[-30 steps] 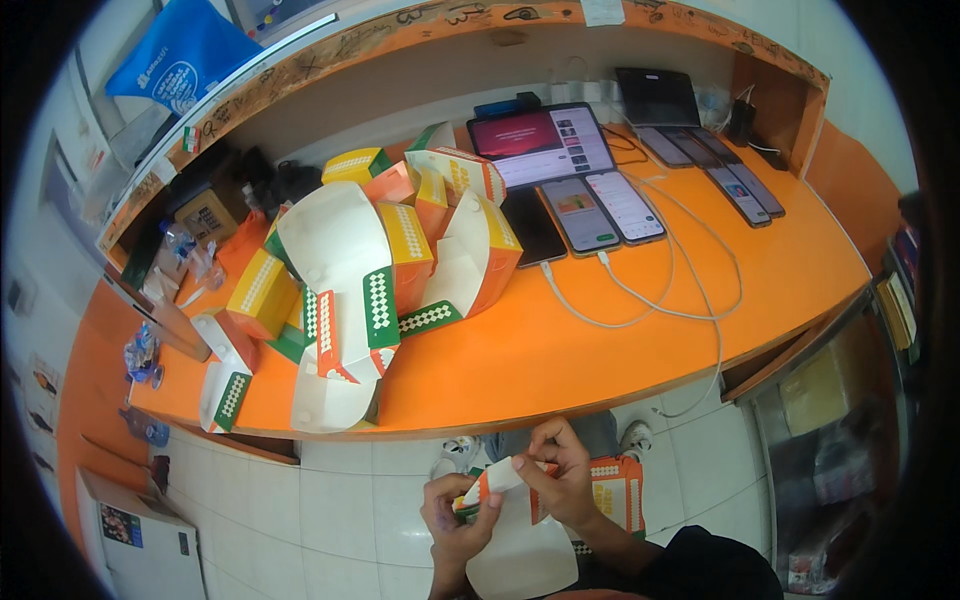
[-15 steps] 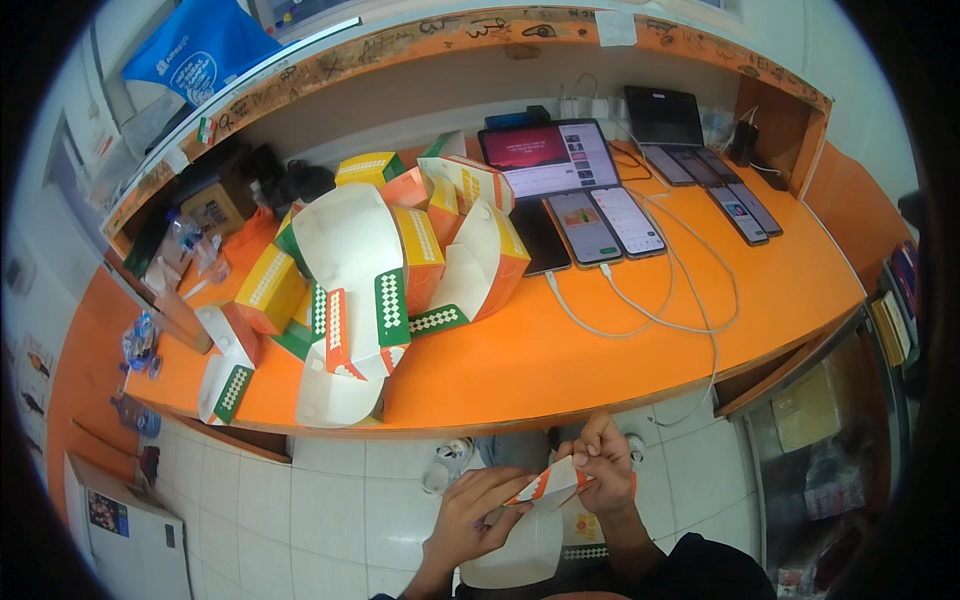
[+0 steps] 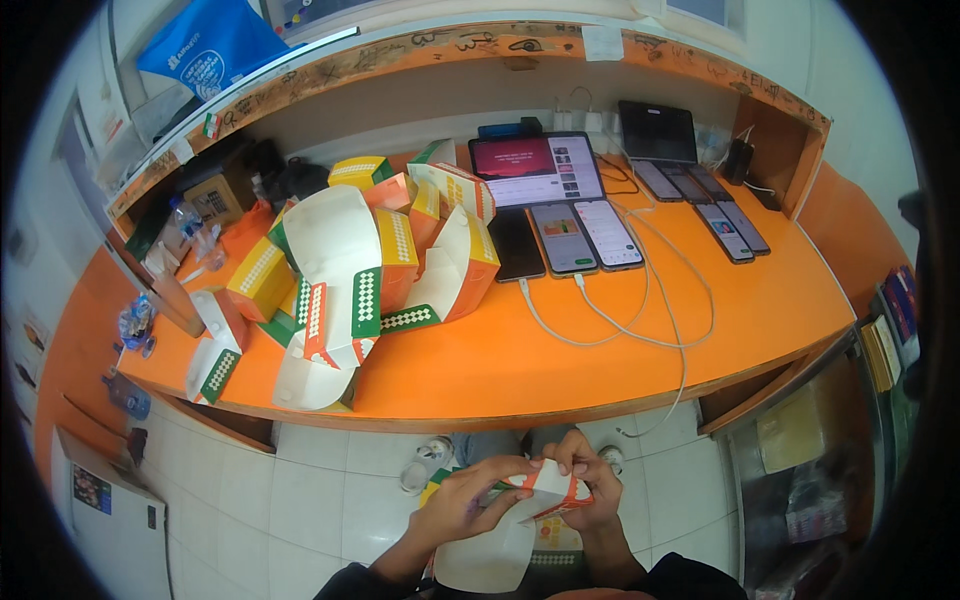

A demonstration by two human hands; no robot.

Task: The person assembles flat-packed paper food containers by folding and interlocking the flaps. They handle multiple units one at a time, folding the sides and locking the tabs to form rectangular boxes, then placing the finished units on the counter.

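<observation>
Below the front edge of the long orange counter (image 3: pixel 560 370), the left hand (image 3: pixel 462 505) and the right hand (image 3: pixel 585 490) both curl their fingers closed around a flat, unfolded white cardboard box with orange and green checked flaps (image 3: pixel 535 495), held over the pale tiled floor (image 3: pixel 300 490) between the two hands. On the counter's left half lies a heap of folded white, orange and green cartons (image 3: pixel 360 270), reaching nearly to the front edge, while the right half carries a tablet (image 3: pixel 538 168), several phones (image 3: pixel 585 235) and white cables (image 3: pixel 640 310) with bare orange surface in front; a blue bag (image 3: pixel 210 48) leans on the shelf above, at the upper left
</observation>
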